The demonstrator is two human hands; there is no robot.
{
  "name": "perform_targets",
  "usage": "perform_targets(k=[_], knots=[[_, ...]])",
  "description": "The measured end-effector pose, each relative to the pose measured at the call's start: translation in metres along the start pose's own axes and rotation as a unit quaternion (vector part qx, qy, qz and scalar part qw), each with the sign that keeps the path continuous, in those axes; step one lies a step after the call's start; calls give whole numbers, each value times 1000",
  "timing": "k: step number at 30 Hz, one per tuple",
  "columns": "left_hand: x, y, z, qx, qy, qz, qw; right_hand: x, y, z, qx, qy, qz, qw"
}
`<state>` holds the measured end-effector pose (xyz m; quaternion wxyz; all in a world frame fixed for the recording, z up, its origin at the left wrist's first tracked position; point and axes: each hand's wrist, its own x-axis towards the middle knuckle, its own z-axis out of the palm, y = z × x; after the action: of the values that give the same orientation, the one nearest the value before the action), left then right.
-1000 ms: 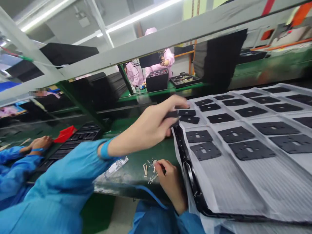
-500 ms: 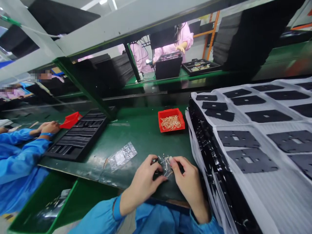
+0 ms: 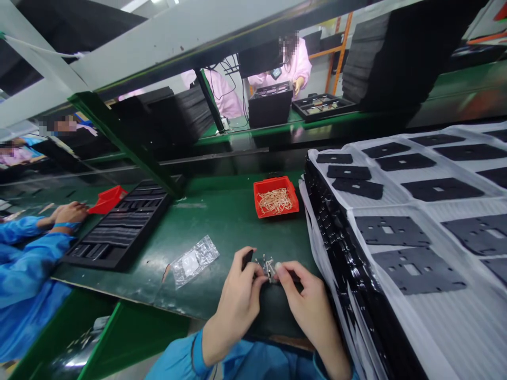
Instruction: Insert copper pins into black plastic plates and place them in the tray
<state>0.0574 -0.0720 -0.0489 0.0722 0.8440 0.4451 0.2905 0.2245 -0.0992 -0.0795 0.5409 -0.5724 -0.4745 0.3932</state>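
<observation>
In the head view both hands meet over the green table near its front edge. My left hand (image 3: 240,295) pinches the left side of a small cluster of clear and metallic parts (image 3: 269,269). Thumb and fingertips of my right hand (image 3: 303,295) close on the right side of that cluster; the exact pieces are too small to name. Beyond the hands stands a red bin (image 3: 276,197) with thin cream-coloured pieces inside. A clear plastic bag (image 3: 195,261) lies flat to the left of my left hand.
White sheeting (image 3: 396,206) with black plates covers a stack on the right. At left is a black compartment tray (image 3: 122,227), with a co-worker's hands (image 3: 71,214) by another red bin (image 3: 108,199). A green post and overhead beam cross the view.
My left thumb has drawn in towards its fingers at the cluster, and the left hand is more upright. My right hand has stayed at the cluster. The view has shifted slightly.
</observation>
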Motion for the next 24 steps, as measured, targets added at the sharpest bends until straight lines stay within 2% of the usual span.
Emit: perform_targets(k=[3, 6, 9, 11, 14, 17, 24], knots=[[4, -6, -4, 17, 53, 36, 998, 1, -1, -1, 36, -13, 41, 998], [5, -12, -4, 31, 109, 85, 990, 2, -5, 1, 103, -73, 99, 987], [4, -17, -4, 43, 162, 135, 977, 2, -13, 5, 209, -163, 163, 950], [3, -19, -5, 50, 186, 158, 969, 1, -17, 8, 280, -193, 198, 919], [3, -21, -6, 56, 205, 171, 962, 0, -19, 9, 356, -198, 230, 884], [4, -22, -8, 60, 217, 173, 959, 0, -20, 9, 389, -204, 239, 866], [6, -21, -15, 59, 209, 174, 961, 1, -20, 9, 400, -212, 221, 864]])
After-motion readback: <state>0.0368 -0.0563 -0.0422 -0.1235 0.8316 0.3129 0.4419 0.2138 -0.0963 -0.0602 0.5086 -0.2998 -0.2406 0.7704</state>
